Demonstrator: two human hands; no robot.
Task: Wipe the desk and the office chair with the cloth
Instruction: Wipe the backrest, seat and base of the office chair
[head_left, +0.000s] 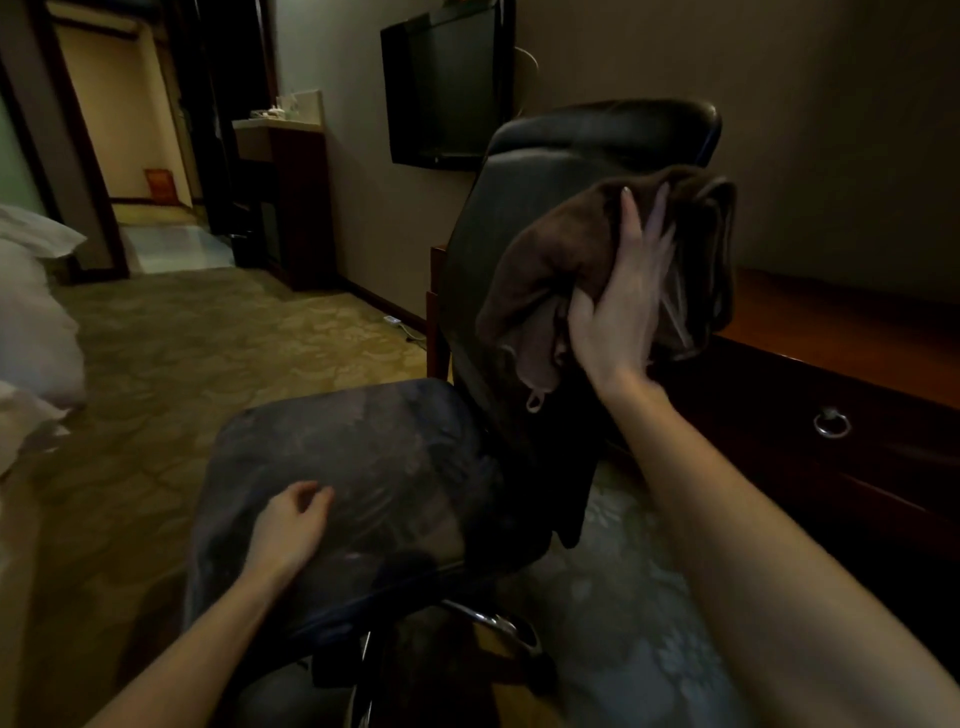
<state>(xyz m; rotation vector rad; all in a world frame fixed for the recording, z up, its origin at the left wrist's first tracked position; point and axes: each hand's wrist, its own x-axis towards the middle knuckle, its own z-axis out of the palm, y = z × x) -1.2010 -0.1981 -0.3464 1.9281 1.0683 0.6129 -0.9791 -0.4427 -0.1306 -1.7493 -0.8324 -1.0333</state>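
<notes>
A black office chair stands in front of me, its mesh seat (395, 467) low at centre and its backrest (483, 228) rising at upper right. My right hand (623, 296) presses a brown cloth (561, 249) flat against the backrest, fingers straight and pointing up. My left hand (293, 519) rests on the front left of the seat with loosely curled fingers and holds nothing. The dark wooden desk (841, 332) runs along the wall at right, behind the chair.
A desk drawer with a metal ring pull (831, 422) faces me at right. A black television (447, 83) hangs on the wall behind the chair. A bed with white bedding (36, 312) fills the left edge. Patterned carpet (208, 343) covers the floor toward a doorway.
</notes>
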